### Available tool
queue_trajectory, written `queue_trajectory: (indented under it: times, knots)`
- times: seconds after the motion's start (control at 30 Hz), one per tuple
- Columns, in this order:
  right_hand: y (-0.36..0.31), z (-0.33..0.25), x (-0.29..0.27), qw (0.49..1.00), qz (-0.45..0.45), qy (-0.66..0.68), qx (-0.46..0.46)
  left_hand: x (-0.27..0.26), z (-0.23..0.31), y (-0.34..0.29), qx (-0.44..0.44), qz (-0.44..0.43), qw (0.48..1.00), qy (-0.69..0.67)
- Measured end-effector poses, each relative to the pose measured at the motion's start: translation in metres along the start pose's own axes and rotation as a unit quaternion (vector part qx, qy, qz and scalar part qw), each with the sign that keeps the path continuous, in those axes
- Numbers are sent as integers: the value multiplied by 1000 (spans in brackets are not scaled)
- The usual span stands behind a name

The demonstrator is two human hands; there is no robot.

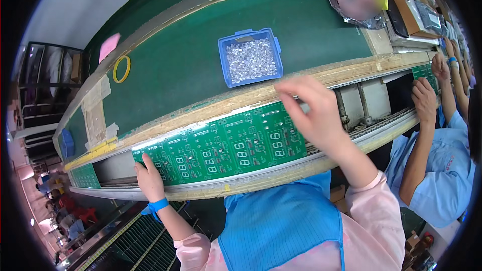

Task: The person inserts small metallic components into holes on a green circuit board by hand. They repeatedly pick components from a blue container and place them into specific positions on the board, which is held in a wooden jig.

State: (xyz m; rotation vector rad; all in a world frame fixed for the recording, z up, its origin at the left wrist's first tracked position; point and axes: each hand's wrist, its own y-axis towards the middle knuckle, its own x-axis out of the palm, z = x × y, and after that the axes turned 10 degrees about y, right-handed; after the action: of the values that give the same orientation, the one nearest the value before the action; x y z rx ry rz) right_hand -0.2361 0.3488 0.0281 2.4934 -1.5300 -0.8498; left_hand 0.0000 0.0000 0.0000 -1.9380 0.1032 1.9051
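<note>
A long green circuit board (pixel 217 153) with white digit outlines and small mounted parts lies along the conveyor rails in front of me. My left hand (pixel 150 178), a blue band round its wrist, rests at the board's left end with its fingers stretched out and apart. Over the right end hovers my right hand (pixel 315 115), thumb and fingertips pinched together; whatever is between them is too small to make out. Just beyond that hand, a blue bin (pixel 231 81) full of small clear pieces stands on the green work surface.
On the work surface lie a yellow tape ring (pixel 122 69) and a pink slip (pixel 109 46). Another green board (pixel 85 176) sits on the rails at left. At right, a co-worker's hands (pixel 427 98) are by a further board (pixel 422 72). Boxes (pixel 416 17) stand behind.
</note>
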Motion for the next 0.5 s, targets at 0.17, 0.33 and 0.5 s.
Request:
queue_trajectory:
  times: [0.17,0.33,0.5]
  knots:
    - [66,-4,1,980,-90,-152,-94,8,16,-23,48,-1,998,27]
    - [86,16,28,909,-161,-360,-138,8,47,-46,63,29,997,30]
    - [83,22,28,901,-168,-379,-124,-16,109,-56,273,227,935,-18]
